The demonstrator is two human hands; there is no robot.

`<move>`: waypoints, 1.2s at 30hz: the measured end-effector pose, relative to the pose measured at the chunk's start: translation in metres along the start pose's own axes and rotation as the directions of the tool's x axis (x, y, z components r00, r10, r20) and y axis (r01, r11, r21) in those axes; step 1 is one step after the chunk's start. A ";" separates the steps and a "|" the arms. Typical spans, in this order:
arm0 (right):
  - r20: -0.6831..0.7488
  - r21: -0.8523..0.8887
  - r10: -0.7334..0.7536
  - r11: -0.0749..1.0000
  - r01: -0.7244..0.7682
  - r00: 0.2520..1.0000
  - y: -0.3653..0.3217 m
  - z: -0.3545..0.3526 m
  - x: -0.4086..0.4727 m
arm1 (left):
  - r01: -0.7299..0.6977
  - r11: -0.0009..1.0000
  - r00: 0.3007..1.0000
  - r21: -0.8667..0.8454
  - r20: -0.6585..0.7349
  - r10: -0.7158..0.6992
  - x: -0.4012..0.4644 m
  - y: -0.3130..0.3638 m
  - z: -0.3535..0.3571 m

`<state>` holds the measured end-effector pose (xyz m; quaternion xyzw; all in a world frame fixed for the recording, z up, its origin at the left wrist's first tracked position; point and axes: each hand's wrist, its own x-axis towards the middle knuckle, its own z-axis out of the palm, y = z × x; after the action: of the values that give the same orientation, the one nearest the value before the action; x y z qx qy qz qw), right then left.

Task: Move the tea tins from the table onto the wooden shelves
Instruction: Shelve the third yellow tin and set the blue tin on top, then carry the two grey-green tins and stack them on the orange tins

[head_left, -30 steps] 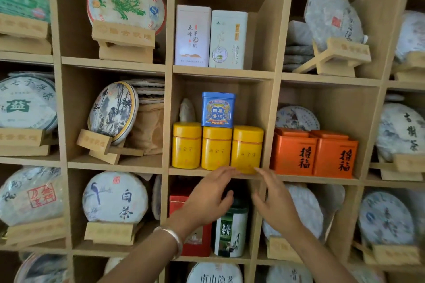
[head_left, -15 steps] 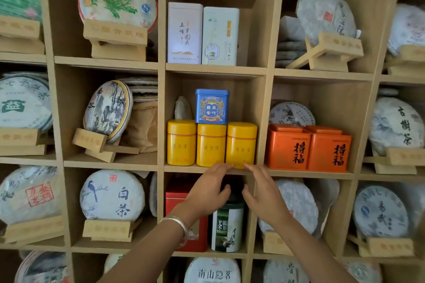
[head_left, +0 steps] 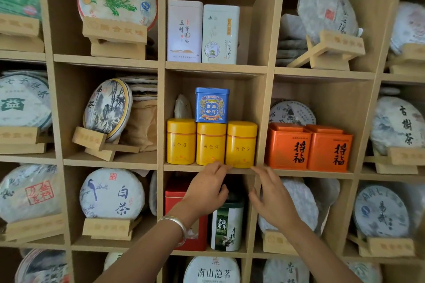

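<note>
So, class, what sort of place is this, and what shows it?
Probably a tea shop or a tea storeroom: wooden shelves hold wrapped tea cakes on stands, yellow tins and orange tins.

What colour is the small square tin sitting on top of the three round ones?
Blue tin, with an ornate multicoloured label; the head view shows it clearly.

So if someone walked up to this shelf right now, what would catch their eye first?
Probably the three yellow tins lined up in the centre cubby, with a blue tin stacked on top. Next, the two orange tins in the cubby to their right, and both hands, left hand and right hand, reaching up just below the yellow row.
</note>
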<state>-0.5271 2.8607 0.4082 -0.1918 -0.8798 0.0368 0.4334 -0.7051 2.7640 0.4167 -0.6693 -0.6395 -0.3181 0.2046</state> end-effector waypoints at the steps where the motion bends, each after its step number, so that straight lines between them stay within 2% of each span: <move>1: 0.009 -0.042 -0.006 0.999 0.006 1.000 0.002 -0.001 -0.002 | 0.005 1.000 1.000 0.010 -0.002 -0.005 0.000 -0.001 0.000; 10: 0.071 -0.057 0.051 0.997 -0.047 0.996 0.004 -0.001 0.002 | 0.034 0.999 0.999 0.006 0.024 -0.034 0.001 -0.001 0.002; 18: 0.034 -0.035 0.042 0.999 -0.041 0.999 0.004 0.000 0.000 | 0.058 0.998 0.998 -0.017 0.025 -0.057 -0.001 0.003 -0.001; 23: 0.055 -0.057 0.020 0.998 -0.017 0.998 0.007 -0.004 -0.008 | -0.027 0.998 0.997 -0.051 0.073 0.030 -0.002 0.020 0.005; 26: 0.109 -0.138 0.085 0.988 -0.069 0.990 0.016 -0.016 -0.019 | -0.045 0.998 0.987 -0.050 0.149 0.052 0.000 0.032 0.014; 30: 0.133 -0.296 0.243 0.935 -0.195 0.961 0.020 -0.053 -0.046 | -0.070 0.995 0.968 -0.075 0.236 0.086 0.005 0.053 0.024; 33: 0.074 -0.390 0.320 0.881 -0.268 0.945 0.013 -0.097 -0.073 | -0.110 0.985 0.954 -0.133 0.263 0.142 0.016 0.082 0.025; 36: -0.046 -0.474 0.391 0.801 -0.365 0.919 0.001 -0.152 -0.120 | -0.227 0.942 0.920 -0.249 0.263 0.291 0.022 0.133 0.033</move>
<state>-0.3429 2.8020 0.4122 -0.4621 -0.8172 -0.0885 0.3330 -0.5693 2.7893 0.4253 -0.8064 -0.5302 -0.2511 0.0737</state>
